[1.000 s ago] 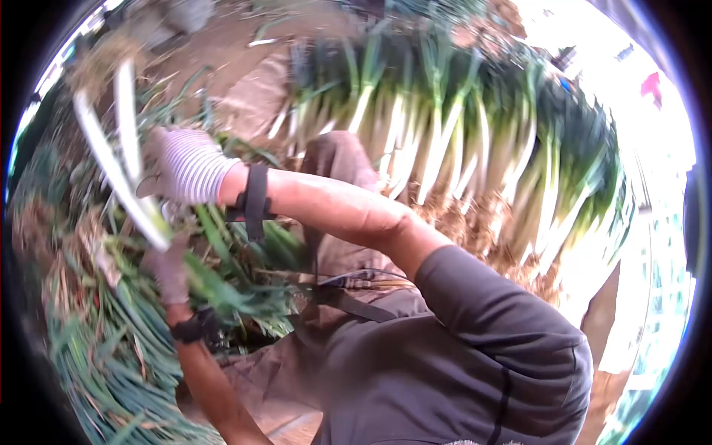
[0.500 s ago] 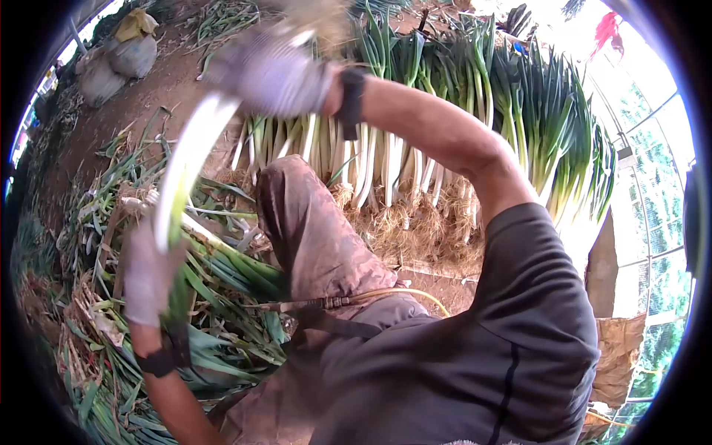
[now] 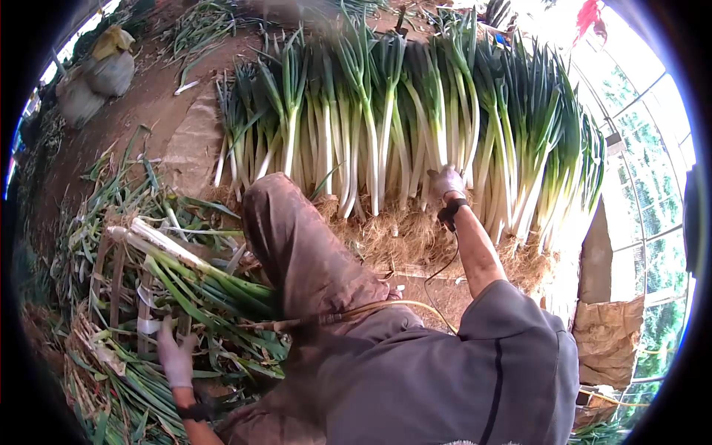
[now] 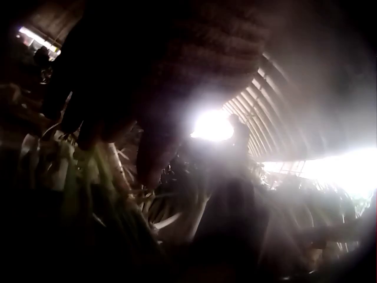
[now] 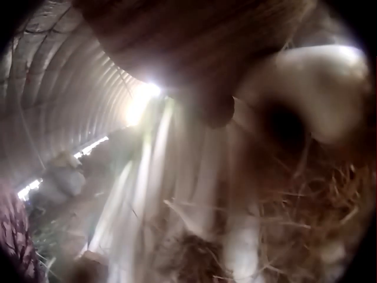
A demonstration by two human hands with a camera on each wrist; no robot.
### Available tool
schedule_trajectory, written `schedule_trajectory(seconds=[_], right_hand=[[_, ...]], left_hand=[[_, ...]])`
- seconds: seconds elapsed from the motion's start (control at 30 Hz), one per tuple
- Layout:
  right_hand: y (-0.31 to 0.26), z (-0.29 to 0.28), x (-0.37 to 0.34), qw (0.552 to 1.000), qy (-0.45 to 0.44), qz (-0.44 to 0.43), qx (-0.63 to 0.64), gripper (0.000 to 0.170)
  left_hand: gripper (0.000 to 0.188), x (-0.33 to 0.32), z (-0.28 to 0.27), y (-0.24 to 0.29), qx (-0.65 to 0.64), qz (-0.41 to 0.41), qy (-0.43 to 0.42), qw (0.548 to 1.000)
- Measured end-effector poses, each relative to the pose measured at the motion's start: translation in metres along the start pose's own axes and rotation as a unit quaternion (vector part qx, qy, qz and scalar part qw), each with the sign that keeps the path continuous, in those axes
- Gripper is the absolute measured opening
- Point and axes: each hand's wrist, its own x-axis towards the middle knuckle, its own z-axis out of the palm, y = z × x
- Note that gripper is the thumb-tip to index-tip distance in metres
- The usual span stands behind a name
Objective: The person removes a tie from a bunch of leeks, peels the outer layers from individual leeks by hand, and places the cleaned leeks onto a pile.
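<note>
In the head view my gloved right hand [image 3: 445, 184] is low on the white stalks of a long row of leeks [image 3: 386, 133], just above their roots. The right wrist view shows this hand [image 5: 188, 53] over pale stalks and tangled roots; I cannot tell whether its fingers grip a stalk. My gloved left hand [image 3: 176, 354], fingers spread and holding nothing, hovers at the left above loose green leaves. Dark against the light, that hand [image 4: 147, 76] hangs its fingers downward in the left wrist view. Beyond it, trimmed-looking leeks [image 3: 174, 252] lie with white ends pointing away.
Wooden slats [image 3: 116, 285] stand among the leaf litter. A yellow hose [image 3: 419, 304] with a metal nozzle crosses my lap. My bent knee [image 3: 285, 211] rises between the hands. Pale sacks [image 3: 104, 74] sit far left, brown cardboard [image 3: 612, 341] at right.
The right hand has swung from the far left across to the leek row, with a leek in it earlier. The left hand has let go of that leek and drawn back toward me.
</note>
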Motion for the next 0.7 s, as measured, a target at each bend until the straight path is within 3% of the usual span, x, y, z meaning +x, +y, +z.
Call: schedule_trajectory(seconds=[0.1, 0.13, 0.2, 0.27, 0.3, 0.37, 0.47, 0.5, 0.6, 0.67, 0.7], right_hand=[[-0.004, 0.012, 0.011, 0.999, -0.004, -0.005, 0.032, 0.078], [-0.005, 0.019, 0.015, 0.999, -0.001, -0.018, 0.046, 0.078], [-0.013, 0.022, 0.012, 0.999, 0.002, 0.009, 0.041, 0.079], [-0.017, 0.022, 0.010, 0.999, 0.023, 0.038, 0.030, 0.077], [-0.015, 0.020, 0.008, 0.999, 0.019, 0.014, 0.030, 0.076], [-0.001, 0.023, 0.020, 0.997, 0.063, -0.053, 0.013, 0.076], [0.007, 0.006, 0.019, 0.988, -0.034, -0.116, 0.096, 0.072], [0.006, 0.001, 0.010, 0.982, -0.043, -0.124, 0.138, 0.068], [-0.004, -0.002, 0.005, 0.992, -0.003, -0.112, 0.050, 0.065], [0.027, 0.041, 0.057, 0.979, 0.009, -0.200, -0.043, 0.062], [0.035, 0.055, 0.077, 0.966, 0.016, -0.243, -0.088, 0.060]], left_hand=[[0.063, -0.033, -0.024, 0.004, -0.031, -0.066, -0.118, 0.990], [0.052, -0.041, -0.039, -0.002, 0.004, -0.062, -0.107, 0.992], [0.059, -0.051, -0.084, -0.037, 0.003, -0.064, -0.081, 0.995], [0.058, -0.057, -0.161, -0.068, 0.134, -0.134, -0.002, 0.982], [0.055, -0.066, -0.199, -0.151, -0.021, -0.127, 0.107, 0.986], [0.054, -0.085, -0.257, -0.159, 0.043, -0.191, 0.221, 0.955], [0.053, -0.111, -0.259, -0.144, 0.020, -0.247, 0.250, 0.936], [0.053, -0.120, -0.247, -0.132, 0.000, -0.260, 0.236, 0.936], [0.052, -0.142, -0.194, -0.086, -0.126, -0.313, 0.125, 0.933], [0.051, -0.150, -0.142, -0.037, -0.198, -0.328, -0.031, 0.923], [0.051, -0.148, -0.115, 0.003, -0.169, -0.267, -0.129, 0.940]])
